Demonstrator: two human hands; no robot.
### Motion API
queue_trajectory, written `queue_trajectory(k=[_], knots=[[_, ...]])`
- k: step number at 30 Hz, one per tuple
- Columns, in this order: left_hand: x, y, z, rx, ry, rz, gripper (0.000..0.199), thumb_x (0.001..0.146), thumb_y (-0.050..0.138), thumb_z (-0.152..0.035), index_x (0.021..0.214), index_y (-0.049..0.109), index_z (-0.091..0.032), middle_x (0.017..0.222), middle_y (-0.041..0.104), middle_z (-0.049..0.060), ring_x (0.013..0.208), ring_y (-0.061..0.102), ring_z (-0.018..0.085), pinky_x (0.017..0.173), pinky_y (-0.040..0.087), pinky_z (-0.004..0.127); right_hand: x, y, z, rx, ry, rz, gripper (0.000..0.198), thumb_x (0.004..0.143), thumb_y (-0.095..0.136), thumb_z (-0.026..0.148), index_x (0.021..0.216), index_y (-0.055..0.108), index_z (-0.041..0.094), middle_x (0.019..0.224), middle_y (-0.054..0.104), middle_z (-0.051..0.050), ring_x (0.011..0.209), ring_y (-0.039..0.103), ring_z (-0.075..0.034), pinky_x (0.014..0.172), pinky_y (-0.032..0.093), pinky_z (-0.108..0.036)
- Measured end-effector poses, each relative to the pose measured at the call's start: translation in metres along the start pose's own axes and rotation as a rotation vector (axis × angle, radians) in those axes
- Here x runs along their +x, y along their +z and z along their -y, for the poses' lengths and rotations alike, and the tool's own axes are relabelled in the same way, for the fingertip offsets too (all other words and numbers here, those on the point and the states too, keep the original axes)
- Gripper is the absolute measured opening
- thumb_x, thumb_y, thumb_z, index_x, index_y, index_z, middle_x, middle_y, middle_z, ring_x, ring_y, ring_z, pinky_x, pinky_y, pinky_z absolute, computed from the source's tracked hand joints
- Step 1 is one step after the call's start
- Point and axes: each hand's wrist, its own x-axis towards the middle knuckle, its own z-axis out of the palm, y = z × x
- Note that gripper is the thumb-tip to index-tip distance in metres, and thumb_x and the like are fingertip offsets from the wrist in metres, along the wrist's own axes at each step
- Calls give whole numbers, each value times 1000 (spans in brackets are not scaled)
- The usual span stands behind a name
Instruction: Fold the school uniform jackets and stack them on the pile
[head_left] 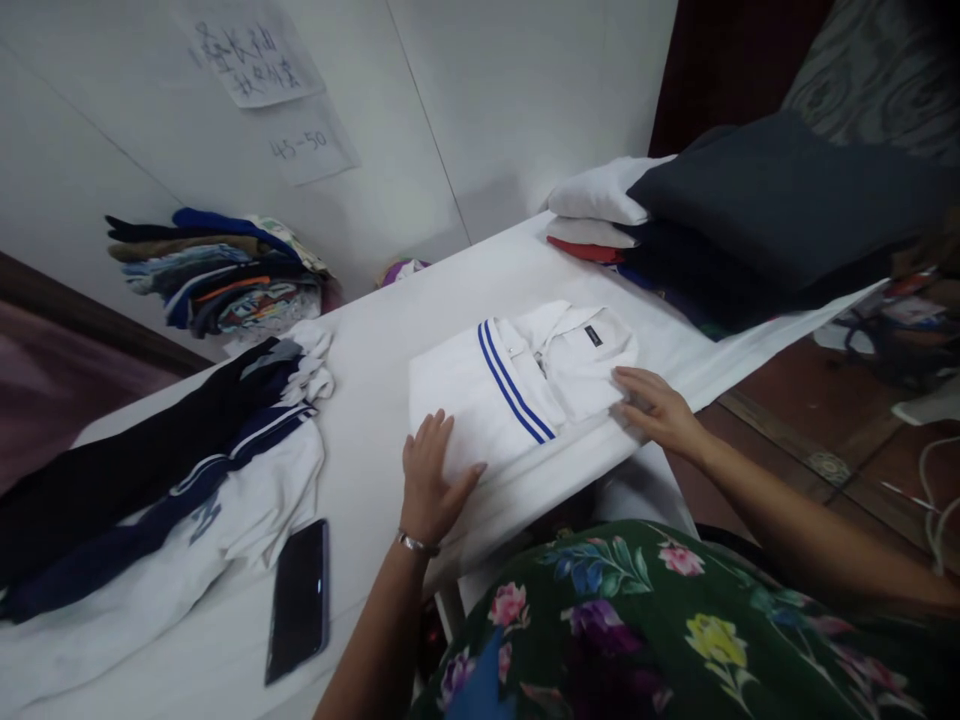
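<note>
A folded white shirt [457,385] with two blue stripes and a dark label inside its collar lies flat on the white-covered table [371,370]. My left hand [433,480] rests at the shirt's near left edge, fingers stretched out and thumb apart. At the collar end, my right hand [660,412] touches the near right edge with its fingers extended. Neither hand grips the fabric.
Loose white and dark garments [225,500] lie along the table's left side, beside a black phone [298,600]. Folded clothes [780,210] are piled at the back right. Another clothes stack [217,270] stands beyond the far left edge. Handwritten papers [255,55] hang on the wall.
</note>
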Motion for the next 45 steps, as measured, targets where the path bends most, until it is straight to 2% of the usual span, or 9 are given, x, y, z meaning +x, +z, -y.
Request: queue_trajectory(k=[4, 8, 12, 17, 26, 32, 38, 41, 45], knots=[[-44, 9, 14, 76, -41, 32, 69, 79, 61, -44, 140, 37, -21, 152, 31, 13, 141, 25, 31, 113, 26, 51, -3, 10, -7, -71, 48, -30, 37, 84, 55, 36, 119, 62, 25, 127, 59, -7, 119, 52, -24, 103, 42, -45], [-63, 21, 30, 40, -149, -16, 65, 82, 56, -35, 141, 36, -20, 152, 31, 11, 139, 30, 28, 112, 33, 46, 4, 16, -8, -130, 59, -41, 37, 80, 51, 27, 115, 64, 25, 122, 62, -5, 115, 54, -24, 101, 43, -44], [-60, 26, 38, 52, -261, -46, 65, 78, 53, -24, 141, 37, -18, 144, 43, 12, 134, 39, 28, 109, 37, 44, 7, 21, -8, -181, 69, -79, 38, 78, 48, 21, 111, 66, 25, 114, 65, -5, 110, 56, -24, 98, 45, -42], [-48, 26, 34, 90, -280, -58, 61, 74, 50, -17, 135, 44, -18, 132, 54, 11, 124, 49, 28, 108, 39, 44, 5, 23, -8, -161, 78, -108, 36, 80, 46, 21, 108, 67, 24, 108, 67, -5, 105, 58, -23, 95, 46, -41], [-37, 28, 21, -30, -285, -135, 59, 72, 42, -4, 131, 48, -12, 124, 54, 14, 119, 51, 25, 105, 42, 40, 9, 15, -20, -226, 53, -10, 37, 79, 43, 17, 105, 68, 20, 97, 67, -7, 94, 59, -23, 86, 49, -38], [-41, 30, 23, -28, -314, -132, 63, 69, 43, -2, 131, 48, -13, 125, 53, 13, 119, 50, 25, 104, 43, 40, 12, 11, -15, -277, 29, 19, 41, 74, 45, 12, 106, 68, 21, 107, 66, -6, 104, 57, -25, 92, 48, -41], [-44, 30, 23, -41, -338, -115, 67, 67, 44, -1, 132, 47, -15, 128, 51, 11, 121, 50, 22, 103, 45, 36, 41, 18, 25, 75, 41, -92, 30, 80, 51, 24, 106, 67, 24, 111, 66, -6, 107, 59, -24, 93, 48, -42], [-44, 28, 21, -51, -362, -102, 66, 68, 45, -3, 132, 47, -16, 129, 51, 11, 121, 50, 22, 102, 46, 34, 68, 38, 43, 394, 210, 32, 35, 80, 58, 32, 114, 63, 23, 117, 65, -7, 106, 61, -23, 93, 49, -41], [-43, 25, 17, -56, -381, -87, 65, 69, 46, -3, 132, 48, -18, 129, 52, 10, 122, 50, 22, 103, 44, 34, 104, 73, 51, 712, 509, 160, 61, 76, 66, 34, 133, 49, 18, 134, 54, -12, 112, 58, -23, 97, 47, -40]])
